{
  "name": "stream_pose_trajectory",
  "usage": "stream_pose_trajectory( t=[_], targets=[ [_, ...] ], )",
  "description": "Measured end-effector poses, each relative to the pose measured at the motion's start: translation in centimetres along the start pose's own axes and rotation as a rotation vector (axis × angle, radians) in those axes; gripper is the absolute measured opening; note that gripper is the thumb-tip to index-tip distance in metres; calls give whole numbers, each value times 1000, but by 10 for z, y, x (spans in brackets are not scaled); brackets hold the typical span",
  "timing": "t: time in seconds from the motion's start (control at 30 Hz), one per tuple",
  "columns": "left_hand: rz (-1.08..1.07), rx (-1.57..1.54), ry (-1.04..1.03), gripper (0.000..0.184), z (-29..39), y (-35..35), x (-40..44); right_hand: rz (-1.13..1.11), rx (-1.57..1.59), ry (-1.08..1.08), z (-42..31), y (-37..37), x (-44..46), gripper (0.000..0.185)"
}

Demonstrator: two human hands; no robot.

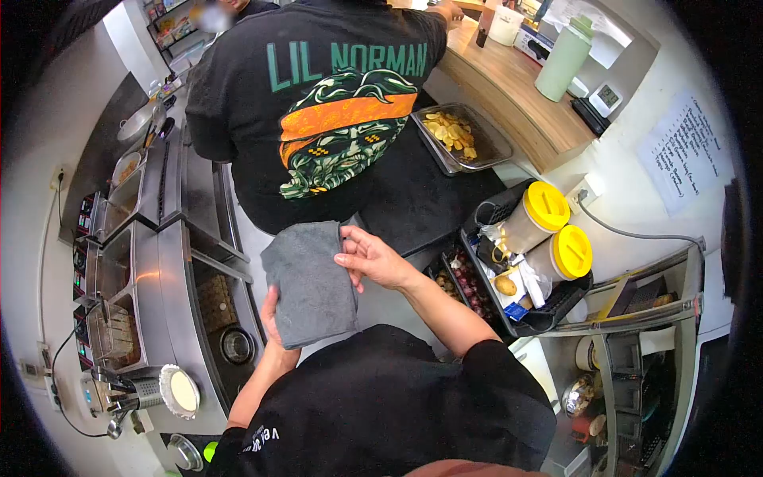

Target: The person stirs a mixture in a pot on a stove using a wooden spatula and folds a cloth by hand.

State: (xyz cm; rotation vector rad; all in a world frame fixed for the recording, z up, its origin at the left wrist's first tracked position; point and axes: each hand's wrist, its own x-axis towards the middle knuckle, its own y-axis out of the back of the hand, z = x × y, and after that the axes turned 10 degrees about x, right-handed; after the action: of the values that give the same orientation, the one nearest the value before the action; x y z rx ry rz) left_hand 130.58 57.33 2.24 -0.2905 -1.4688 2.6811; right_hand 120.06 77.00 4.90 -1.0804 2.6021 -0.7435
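A folded dark grey cloth is held up in front of my chest. My left hand grips its lower left edge, with most of the fingers hidden behind the fabric. At the upper right edge, my right hand pinches the cloth between thumb and fingers. Just beyond the cloth stands a person in a black printed T-shirt, back turned to me.
Right of me, a black crate holds yellow-lidded containers and a potato. A tray of sliced food lies beside the wooden counter. Steel fryers line the left; a glass-door cabinet stands at the lower right.
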Motion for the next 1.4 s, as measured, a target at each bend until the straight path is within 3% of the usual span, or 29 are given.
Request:
stream_pose_trajectory(
  t=[0.07,0.13,0.2,0.23,0.33,0.43,0.53,0.6,0.7,0.8,0.9,1.0,1.03,1.1,1.2,1.33,1.4],
  targets=[
    [-42,74,6,69,-1,-3,2,-4,-55,9,5,9,0,46],
    [90,78,26,63,0,9,-1,-10,-109,16,0,14,-6,46],
    [81,81,41,61,1,9,-3,105,-374,157,-25,25,-14,43],
    [77,81,51,58,1,8,-5,209,-628,381,-37,42,-17,37],
    [65,39,100,57,-3,2,-10,729,-1145,712,-114,73,-44,23],
    [91,-14,168,57,-12,5,-14,1221,-1442,1046,-186,143,-82,25],
    [99,75,242,57,-22,0,-15,1401,-1653,1087,-232,234,-128,26],
    [44,31,268,57,-25,-2,-13,1459,-1965,673,-229,315,-143,31],
    [24,46,267,59,-29,-6,-7,1354,-1831,784,-217,302,-145,39],
    [-6,-47,224,54,-33,-3,-8,1350,-1733,736,-217,305,-147,37],
    [-88,-54,204,52,-37,14,-10,1401,-1676,823,-213,307,-140,37],
    [8,158,306,48,-41,27,-4,1426,-1635,862,-210,307,-137,37],
    [0,160,307,48,-43,30,-1,1425,-1617,873,-209,307,-136,37],
    [42,67,527,38,-45,46,6,1417,-1618,904,-210,308,-136,37],
    [45,18,611,33,-47,60,7,1426,-1585,854,-209,297,-135,37],
    [219,212,550,23,-49,8,-1,1440,-1577,882,-209,293,-134,36],
    [-172,-349,597,17,-55,30,3,1431,-1567,900,-207,295,-133,36]
  ],
)
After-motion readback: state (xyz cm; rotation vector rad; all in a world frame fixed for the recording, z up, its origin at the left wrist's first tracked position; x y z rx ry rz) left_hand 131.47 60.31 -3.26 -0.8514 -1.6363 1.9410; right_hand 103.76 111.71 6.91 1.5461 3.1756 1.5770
